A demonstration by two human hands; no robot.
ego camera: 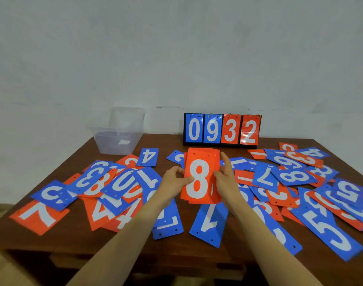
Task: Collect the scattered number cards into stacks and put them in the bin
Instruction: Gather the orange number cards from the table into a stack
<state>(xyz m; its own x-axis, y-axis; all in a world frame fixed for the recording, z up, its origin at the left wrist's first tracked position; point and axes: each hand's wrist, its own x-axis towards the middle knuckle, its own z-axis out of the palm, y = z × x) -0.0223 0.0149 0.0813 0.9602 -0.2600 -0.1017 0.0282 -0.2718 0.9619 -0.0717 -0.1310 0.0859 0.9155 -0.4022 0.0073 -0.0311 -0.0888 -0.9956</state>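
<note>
Number cards (125, 182) in blue and red lie scattered over the wooden tabletop (73, 239). A red stack (201, 174) topped by an 8 is held upright above them, the grip of the left hand (174, 180) and right hand (226, 179) clamped on its side edges. The clear bin (118, 139) stands far left, well apart; a flip scoreboard (221, 130) stands behind
</note>
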